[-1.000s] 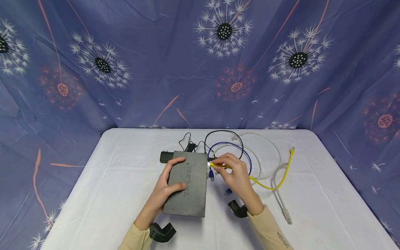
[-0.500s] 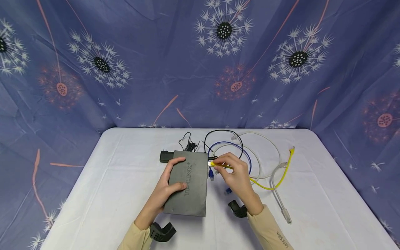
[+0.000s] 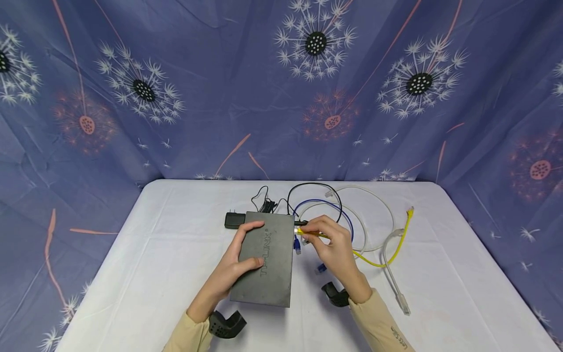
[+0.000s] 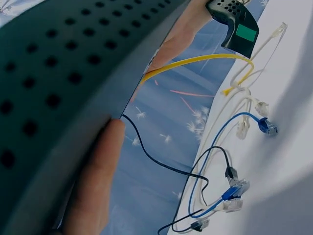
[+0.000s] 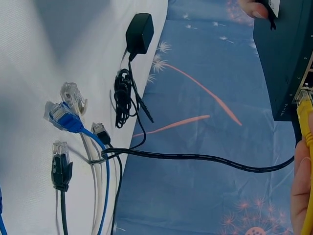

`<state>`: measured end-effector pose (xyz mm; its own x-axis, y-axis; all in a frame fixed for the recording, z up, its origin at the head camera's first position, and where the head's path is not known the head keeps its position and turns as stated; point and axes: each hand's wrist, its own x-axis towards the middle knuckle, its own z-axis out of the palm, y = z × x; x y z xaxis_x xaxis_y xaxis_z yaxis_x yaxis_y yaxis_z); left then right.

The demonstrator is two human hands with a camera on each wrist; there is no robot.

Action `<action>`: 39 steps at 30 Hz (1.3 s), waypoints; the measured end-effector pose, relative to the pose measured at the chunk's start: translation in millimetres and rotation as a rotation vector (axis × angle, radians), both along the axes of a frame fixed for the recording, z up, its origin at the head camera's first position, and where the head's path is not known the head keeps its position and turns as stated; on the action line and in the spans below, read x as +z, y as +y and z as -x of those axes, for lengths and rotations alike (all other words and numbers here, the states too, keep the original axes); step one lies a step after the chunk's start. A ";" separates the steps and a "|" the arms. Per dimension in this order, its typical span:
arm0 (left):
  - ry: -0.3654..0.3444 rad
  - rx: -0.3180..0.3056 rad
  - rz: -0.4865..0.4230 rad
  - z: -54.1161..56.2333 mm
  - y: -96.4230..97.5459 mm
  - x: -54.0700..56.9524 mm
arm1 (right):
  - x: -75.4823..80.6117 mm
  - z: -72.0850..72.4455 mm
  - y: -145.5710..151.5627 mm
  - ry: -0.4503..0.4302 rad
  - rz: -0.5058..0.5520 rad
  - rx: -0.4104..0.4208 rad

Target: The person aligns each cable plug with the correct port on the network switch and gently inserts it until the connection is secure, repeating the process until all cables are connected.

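Note:
A dark grey TP-LINK network switch [image 3: 274,283] is held up over the table, its ports facing right. My left hand [image 3: 235,261] grips it from the left, thumb on the top face and the other fingers partly hidden. My right hand [image 3: 334,247] pinches the yellow Ethernet cable [image 3: 382,265] close behind its plug. In the right wrist view, that plug [image 5: 305,105] has its clear tip at a port on the switch's edge; how deep it sits cannot be told. A black power lead [image 5: 220,161] runs up to the same side of the switch.
Behind the switch lie a black power adapter [image 3: 234,220] and its bundled cord [image 3: 267,207]. Blue [image 3: 346,215], black [image 3: 337,193] and white [image 3: 391,210] cables loop across the right of the white table [image 3: 176,293]. A grey-white cable's plug [image 3: 403,307] points toward the front.
The switch and left hand have shifted slightly to the right. My right hand keeps its pinch on the yellow Ethernet cable, barely moving. The loose cables lie as before.

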<state>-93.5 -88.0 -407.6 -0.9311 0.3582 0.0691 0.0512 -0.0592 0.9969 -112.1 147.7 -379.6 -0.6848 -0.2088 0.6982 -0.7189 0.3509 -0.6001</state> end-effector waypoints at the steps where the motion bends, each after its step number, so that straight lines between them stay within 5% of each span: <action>1: 0.003 -0.002 0.000 0.0 0.0 0.3 | -4.1 2.1 1.5 0.001 0.003 0.000; 18: 0.004 0.010 0.064 -1.4 -1.1 1.7 | -19.4 9.3 3.6 0.012 0.011 0.016; 29: 0.001 0.027 0.011 -0.7 -0.6 2.7 | -18.4 10.2 2.0 0.001 0.015 0.031; 39: -0.026 0.079 -0.052 -0.9 1.8 0.6 | 2.1 4.0 -2.2 -0.006 -0.009 0.044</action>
<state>-92.7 -86.2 -407.0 -0.9579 0.2804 0.0612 0.0318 -0.1081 0.9936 -116.1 145.5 -377.5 -0.6787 -0.2452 0.6922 -0.7303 0.3240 -0.6013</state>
